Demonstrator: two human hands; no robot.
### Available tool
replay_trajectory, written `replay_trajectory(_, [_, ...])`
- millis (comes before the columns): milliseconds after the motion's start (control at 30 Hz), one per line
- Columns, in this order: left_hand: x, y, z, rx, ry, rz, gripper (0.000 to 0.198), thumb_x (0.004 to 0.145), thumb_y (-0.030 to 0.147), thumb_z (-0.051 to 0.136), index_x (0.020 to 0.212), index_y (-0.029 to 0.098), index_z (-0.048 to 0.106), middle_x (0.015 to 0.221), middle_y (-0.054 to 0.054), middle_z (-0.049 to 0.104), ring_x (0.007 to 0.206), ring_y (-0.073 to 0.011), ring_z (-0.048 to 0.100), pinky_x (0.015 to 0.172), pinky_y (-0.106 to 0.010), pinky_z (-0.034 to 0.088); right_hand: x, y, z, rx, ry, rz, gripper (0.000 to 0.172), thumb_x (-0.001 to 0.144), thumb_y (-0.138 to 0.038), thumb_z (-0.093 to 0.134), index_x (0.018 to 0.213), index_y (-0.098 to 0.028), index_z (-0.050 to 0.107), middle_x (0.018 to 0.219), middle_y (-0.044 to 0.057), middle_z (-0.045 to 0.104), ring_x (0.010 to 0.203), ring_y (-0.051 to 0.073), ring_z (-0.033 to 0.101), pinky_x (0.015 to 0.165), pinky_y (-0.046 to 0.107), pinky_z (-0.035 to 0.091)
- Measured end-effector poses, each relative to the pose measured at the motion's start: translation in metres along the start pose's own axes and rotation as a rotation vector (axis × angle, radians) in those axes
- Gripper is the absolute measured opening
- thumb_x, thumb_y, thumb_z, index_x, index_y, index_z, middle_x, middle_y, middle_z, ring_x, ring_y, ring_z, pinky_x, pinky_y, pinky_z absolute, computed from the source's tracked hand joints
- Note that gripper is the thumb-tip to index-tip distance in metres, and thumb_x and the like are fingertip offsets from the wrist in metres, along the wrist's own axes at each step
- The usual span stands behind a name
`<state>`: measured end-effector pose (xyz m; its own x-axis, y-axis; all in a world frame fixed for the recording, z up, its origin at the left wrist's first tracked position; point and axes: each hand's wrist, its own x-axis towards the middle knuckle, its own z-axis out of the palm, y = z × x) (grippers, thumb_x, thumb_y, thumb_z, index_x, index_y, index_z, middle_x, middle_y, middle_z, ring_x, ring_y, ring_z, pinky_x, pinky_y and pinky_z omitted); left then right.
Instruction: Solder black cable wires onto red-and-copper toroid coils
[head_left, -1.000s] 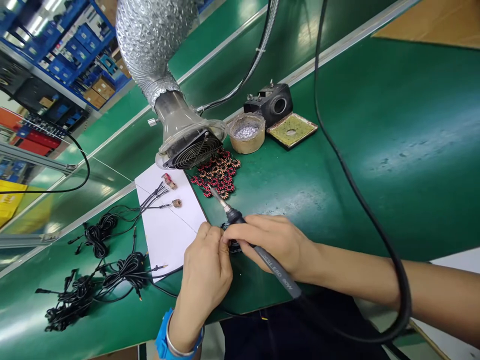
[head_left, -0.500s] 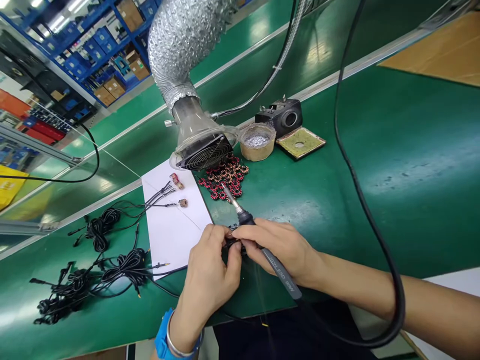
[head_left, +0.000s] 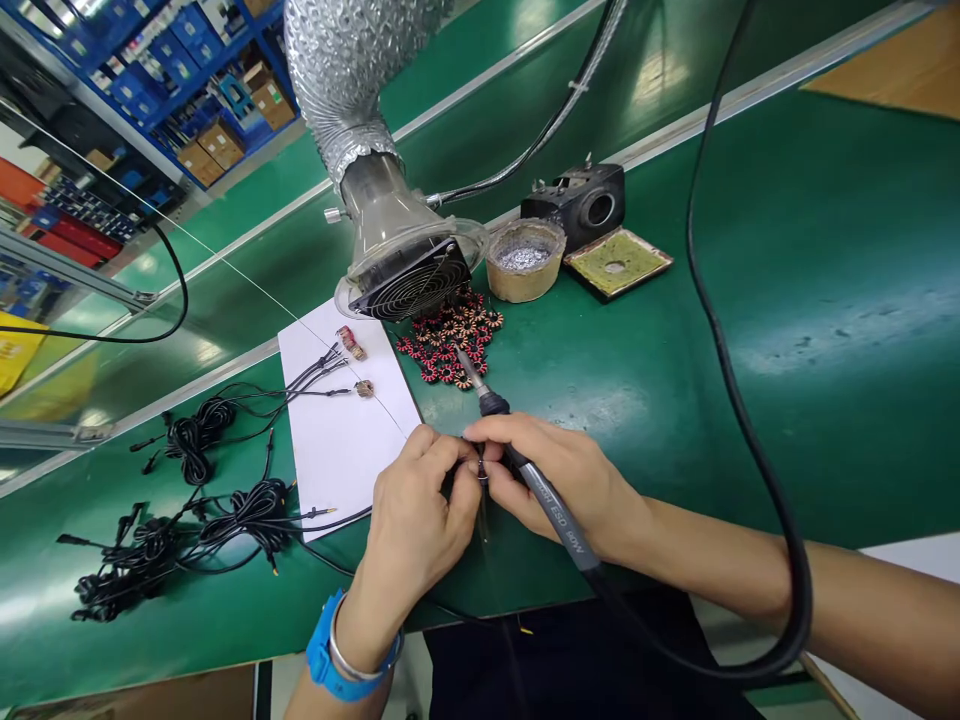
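Left to right along the bench: bundled black cables (head_left: pixel 196 445) with pin ends lie on the green bench mat (head_left: pixel 825 300), left of a white paper sheet (head_left: pixel 337 460). Two wired coils (head_left: pixel 350 343) sit on the sheet, leads running left.

Left hand (head_left: pixel 416 500), blue wristband (head_left: pixel 322 655) at the wrist: fingers and thumb pressed together, pinching a small dark part (head_left: pixel 481 470) (too small and shaded to identify) held over the mat, near side of the bench. Beyond it, a heap of red-and-black toroid coils (head_left: pixel 450 350) lies below a fume extractor fan (head_left: pixel 411 282) on a foil duct (head_left: pixel 337 70).

Right hand (head_left: pixel 559 480): fingers curled round a soldering iron (head_left: pixel 559 520), tip angled far toward the heap, off the part. Fingertips meet the left hand's at the part; whether they pinch it cannot be told.

Further right: solder pot (head_left: pixel 525 260), iron stand (head_left: pixel 585 205), sponge tray (head_left: pixel 616 262), iron cord (head_left: pixel 731 400).

Judged: the iron tip is best kept clear of the toroids, both hands braced on the mat so the part is held steady, and the tip wiped on the sponge before contact.
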<state>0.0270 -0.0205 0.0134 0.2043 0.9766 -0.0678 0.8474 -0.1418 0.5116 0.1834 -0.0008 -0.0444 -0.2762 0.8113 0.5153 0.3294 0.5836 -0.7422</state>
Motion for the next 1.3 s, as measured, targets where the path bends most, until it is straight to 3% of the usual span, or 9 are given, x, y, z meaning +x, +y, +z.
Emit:
replay_trajectory(500, [0.0015,-0.0015,-0.0063,-0.095,-0.060,-0.004,0.013,0.091,0.016,0.051,0.089,0.021,0.063,0.083,-0.001,0.055,0.076,-0.0147,0.053,0.068,-0.027,0.040,-0.0002,-0.0012,-0.0015,0.023,-0.018,0.018,0.026,0.085,-0.010,0.046,0.108,-0.019,0.055,0.083,0.003,0.065,0.072,0.015,0.065,0.067,0.027,0.055])
replay_trajectory(1300, [0.0007,0.0006,-0.0046,-0.055,-0.053,-0.014,0.011,0.091,0.017,0.049,0.087,0.020,0.059,0.083,-0.001,0.055,0.076,-0.0153,0.054,0.067,-0.027,0.040,-0.0016,-0.0011,-0.0036,0.072,-0.013,-0.006,0.027,0.085,-0.008,0.046,0.108,-0.020,0.053,0.082,0.001,0.062,0.071,0.014,0.061,0.066,0.025,0.052])
